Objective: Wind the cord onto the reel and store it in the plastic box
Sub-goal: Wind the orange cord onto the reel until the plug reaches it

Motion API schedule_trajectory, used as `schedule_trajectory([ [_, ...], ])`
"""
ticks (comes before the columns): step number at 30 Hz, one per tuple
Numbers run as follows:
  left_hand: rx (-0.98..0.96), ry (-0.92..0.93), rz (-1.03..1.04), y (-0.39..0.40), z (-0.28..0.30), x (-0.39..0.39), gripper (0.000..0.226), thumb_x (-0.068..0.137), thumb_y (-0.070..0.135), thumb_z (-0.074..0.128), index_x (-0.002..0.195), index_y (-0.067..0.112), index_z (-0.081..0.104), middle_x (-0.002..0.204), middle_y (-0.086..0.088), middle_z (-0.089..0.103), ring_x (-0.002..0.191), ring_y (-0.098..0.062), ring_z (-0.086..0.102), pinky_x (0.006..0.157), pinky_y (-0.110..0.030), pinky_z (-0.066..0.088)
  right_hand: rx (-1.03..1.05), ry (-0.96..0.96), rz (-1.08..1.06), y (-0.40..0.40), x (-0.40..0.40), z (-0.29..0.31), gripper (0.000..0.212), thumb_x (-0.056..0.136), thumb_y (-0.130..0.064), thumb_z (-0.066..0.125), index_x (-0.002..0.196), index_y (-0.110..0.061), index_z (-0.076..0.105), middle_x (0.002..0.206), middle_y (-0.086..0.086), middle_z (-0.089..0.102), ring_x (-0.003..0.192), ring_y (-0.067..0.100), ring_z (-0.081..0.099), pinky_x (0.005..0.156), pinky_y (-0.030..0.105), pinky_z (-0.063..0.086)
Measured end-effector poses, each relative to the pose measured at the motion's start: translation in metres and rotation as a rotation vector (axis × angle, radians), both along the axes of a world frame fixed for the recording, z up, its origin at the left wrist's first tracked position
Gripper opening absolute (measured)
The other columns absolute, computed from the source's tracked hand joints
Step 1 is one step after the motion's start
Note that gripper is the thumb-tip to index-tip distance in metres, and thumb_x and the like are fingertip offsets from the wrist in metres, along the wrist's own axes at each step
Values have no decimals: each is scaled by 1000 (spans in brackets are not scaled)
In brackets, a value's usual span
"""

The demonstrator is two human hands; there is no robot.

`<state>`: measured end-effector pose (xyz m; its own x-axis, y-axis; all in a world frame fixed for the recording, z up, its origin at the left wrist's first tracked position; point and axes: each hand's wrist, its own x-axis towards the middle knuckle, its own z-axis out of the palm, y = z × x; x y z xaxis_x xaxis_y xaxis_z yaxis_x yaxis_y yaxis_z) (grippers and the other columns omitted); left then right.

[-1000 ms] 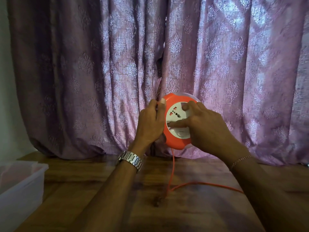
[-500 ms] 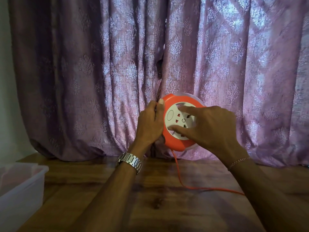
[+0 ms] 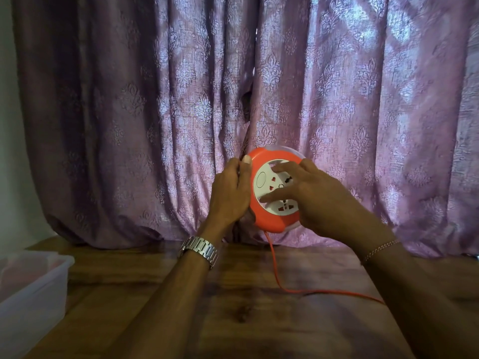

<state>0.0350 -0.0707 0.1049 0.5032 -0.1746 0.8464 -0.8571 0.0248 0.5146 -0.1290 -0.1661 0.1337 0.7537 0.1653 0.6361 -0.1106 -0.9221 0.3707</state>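
Orange reel (image 3: 269, 216) is held upright above the desk's (image 3: 233, 307) far edge; the left hand (image 3: 229, 193) grips its rim, the right hand's (image 3: 318, 200) fingers press its white face. Turn evenly, letting the cord (image 3: 274, 265) feed in taut. The plastic box (image 3: 33, 281) waits at the left edge.
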Motion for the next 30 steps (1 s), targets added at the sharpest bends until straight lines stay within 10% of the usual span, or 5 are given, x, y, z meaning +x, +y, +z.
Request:
schedule_trajectory([
  [11,17,-22,1,0,-1,-3,50,99,56,32,79,13,48,63,0,57,62,-24,56,62,-48,48,-53,-136,-78,-7,7,-6,57,67,-24,74,112,-57,61,112,7,61,92,30,62,60,36,47],
  [18,16,-36,22,-1,1,-4,46,99,54,34,76,16,46,60,2,54,60,-23,56,58,-42,42,192,-381,-115,-8,16,-12,68,57,-76,58,120,-51,58,81,-2,73,76,28,64,61,32,48],
  [30,18,-14,5,1,3,-5,40,99,52,35,74,21,43,63,0,53,67,-34,57,62,-48,46,175,-466,-102,-7,22,-16,73,62,-83,49,117,-37,65,81,6,75,75,33,65,59,32,48],
])
